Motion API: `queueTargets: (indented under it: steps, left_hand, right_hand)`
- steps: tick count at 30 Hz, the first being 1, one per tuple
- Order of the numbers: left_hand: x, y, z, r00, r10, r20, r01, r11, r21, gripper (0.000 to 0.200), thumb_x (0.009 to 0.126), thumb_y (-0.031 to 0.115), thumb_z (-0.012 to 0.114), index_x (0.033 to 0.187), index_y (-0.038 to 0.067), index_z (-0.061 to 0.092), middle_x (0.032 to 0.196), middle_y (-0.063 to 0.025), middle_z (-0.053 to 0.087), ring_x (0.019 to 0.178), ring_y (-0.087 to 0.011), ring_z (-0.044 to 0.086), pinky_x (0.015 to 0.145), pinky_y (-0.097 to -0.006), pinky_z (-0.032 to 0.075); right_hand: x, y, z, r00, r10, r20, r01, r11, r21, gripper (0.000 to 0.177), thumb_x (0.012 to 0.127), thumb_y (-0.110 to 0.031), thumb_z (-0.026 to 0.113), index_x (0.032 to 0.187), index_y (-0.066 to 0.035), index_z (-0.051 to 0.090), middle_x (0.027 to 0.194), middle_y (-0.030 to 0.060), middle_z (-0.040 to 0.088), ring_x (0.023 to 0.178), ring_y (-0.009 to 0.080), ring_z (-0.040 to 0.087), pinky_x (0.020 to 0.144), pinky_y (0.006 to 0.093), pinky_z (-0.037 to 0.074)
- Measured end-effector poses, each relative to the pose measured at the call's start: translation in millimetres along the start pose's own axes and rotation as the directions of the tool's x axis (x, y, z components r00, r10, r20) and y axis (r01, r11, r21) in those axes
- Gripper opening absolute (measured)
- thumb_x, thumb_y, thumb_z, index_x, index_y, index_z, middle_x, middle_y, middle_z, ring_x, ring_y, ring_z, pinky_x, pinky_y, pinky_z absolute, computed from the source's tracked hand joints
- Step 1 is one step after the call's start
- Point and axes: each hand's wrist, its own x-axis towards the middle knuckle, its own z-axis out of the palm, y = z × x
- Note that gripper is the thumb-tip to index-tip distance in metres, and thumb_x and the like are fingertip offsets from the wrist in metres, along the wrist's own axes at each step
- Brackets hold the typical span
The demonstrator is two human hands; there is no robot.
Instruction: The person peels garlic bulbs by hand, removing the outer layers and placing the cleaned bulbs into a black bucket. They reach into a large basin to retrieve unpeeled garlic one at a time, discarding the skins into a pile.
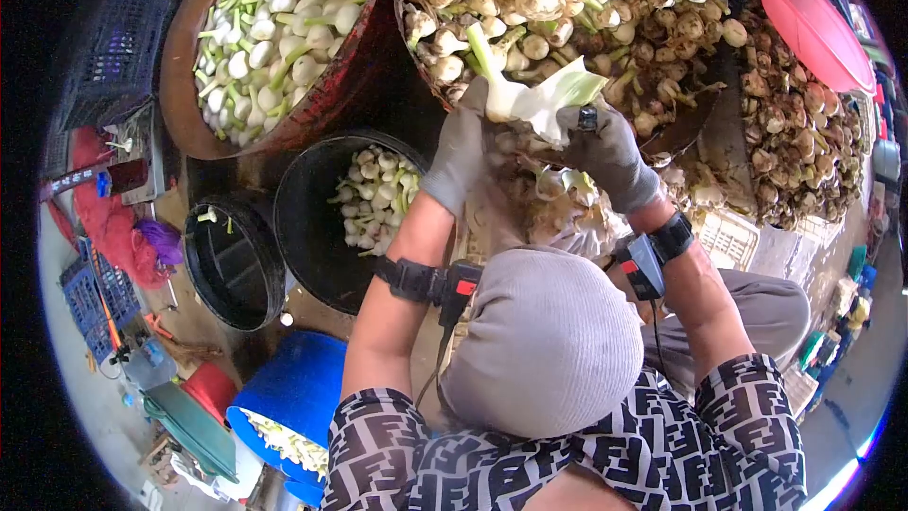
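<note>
Left hand (461, 147): gloved, closed round the onion (530, 95), held above the basin (677, 136) of untrimmed ones.
Right hand (610, 156): gloved, fist tight on a knife (587, 118) against the onion's skin.
Risk: the blade may slip into the left fingers, because the hands are so close.

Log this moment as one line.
left hand: grips white bulb | right hand: on bulb, dark tool in grip

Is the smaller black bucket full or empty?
Almost empty: the smaller black bucket shows its bare dark bottom, with only a few green scraps inside.
</note>
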Motion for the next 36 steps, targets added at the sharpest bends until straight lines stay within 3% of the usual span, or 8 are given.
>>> queueTargets:
  steps: [3,7,12,16,18,20,26,36]
  left_hand:
    - [4,9,-4,0.938,0.315,-0.148,-0.274,0.93,0.245,0.046,0.081,0.05,0.052,0.092,0.007,0.062,0.075,-0.0029,0.062,0.061,-0.0115,0.059,0.051,-0.0238,0.044]
    - [5,13,3,0.831,0.553,-0.058,-0.326,0.569,0.755,0.034,0.073,0.036,0.068,0.08,0.003,0.065,0.067,-0.0052,0.061,0.062,-0.008,0.058,0.05,-0.025,0.042]
    - [-13,32,-13,0.955,0.293,0.046,-0.289,0.886,0.362,0.023,0.079,0.018,0.066,0.092,0.0,0.06,0.081,-0.0051,0.063,0.07,-0.011,0.06,0.06,-0.0232,0.049]
    - [-11,26,-35,0.942,0.303,0.144,-0.306,0.952,-0.002,0.019,0.081,0.011,0.062,0.094,-0.003,0.058,0.089,-0.0094,0.063,0.083,-0.0113,0.06,0.074,-0.0235,0.049]
    - [-12,26,-35,0.953,0.287,0.098,-0.285,0.958,-0.04,0.018,0.08,0.011,0.062,0.093,-0.002,0.06,0.089,-0.008,0.063,0.083,-0.0113,0.059,0.074,-0.0246,0.049]
    - [-12,22,-27,0.945,0.325,0.019,-0.326,0.942,0.079,0.018,0.079,0.015,0.064,0.09,0.001,0.062,0.085,-0.0038,0.064,0.078,-0.0113,0.06,0.071,-0.0265,0.051]
    - [-27,23,11,0.877,0.473,-0.084,-0.368,0.774,0.516,0.017,0.073,0.011,0.071,0.084,0.0,0.063,0.073,-0.0039,0.063,0.062,-0.0081,0.057,0.055,-0.0218,0.047]
    - [-18,-1,10,0.82,0.57,0.04,-0.395,0.514,0.762,0.025,0.068,0.018,0.074,0.084,0.002,0.063,0.074,-0.0074,0.064,0.065,-0.0127,0.059,0.063,-0.0265,0.047]
  right_hand:
    - [4,-1,-2,0.996,-0.082,-0.035,0.081,0.996,-0.02,0.017,0.07,-0.007,0.063,0.086,-0.002,0.062,0.075,0.0073,0.063,0.068,0.0205,0.06,0.064,0.0285,0.048]
    - [4,-18,3,0.923,0.348,0.167,-0.376,0.717,0.587,0.01,0.077,-0.004,0.06,0.087,-0.002,0.059,0.081,0.0021,0.061,0.075,0.0079,0.055,0.066,0.0219,0.046]
    - [-18,3,-42,0.954,0.208,-0.216,-0.212,0.977,0.006,0.012,0.072,-0.004,0.066,0.082,-0.002,0.058,0.073,0.0014,0.059,0.069,0.0066,0.053,0.062,0.0212,0.045]
    - [-41,-6,-57,0.851,0.524,-0.032,-0.361,0.628,0.689,0.021,0.074,-0.014,0.065,0.091,-0.002,0.059,0.078,0.0024,0.061,0.07,0.0097,0.055,0.065,0.0233,0.046]
    - [-64,36,-63,0.733,0.56,0.386,-0.663,0.715,0.22,0.03,0.077,-0.025,0.061,0.097,-0.002,0.06,0.08,0.0079,0.064,0.071,0.0195,0.06,0.065,0.0294,0.048]
    - [-63,-6,-42,0.865,0.298,0.404,-0.034,0.838,-0.545,0.027,0.076,-0.019,0.06,0.099,-0.006,0.06,0.082,0.0143,0.063,0.073,0.0291,0.061,0.066,0.0335,0.048]
    - [-10,-23,-3,0.943,0.333,0.018,-0.332,0.943,-0.026,0.025,0.069,-0.019,0.062,0.094,-0.015,0.063,0.086,0.0127,0.062,0.079,0.0315,0.06,0.068,0.0371,0.048]
    - [5,-21,23,0.952,0.295,0.082,-0.217,0.837,-0.502,0.018,0.068,-0.017,0.058,0.083,-0.008,0.055,0.08,0.0136,0.06,0.078,0.0316,0.059,0.067,0.0409,0.046]
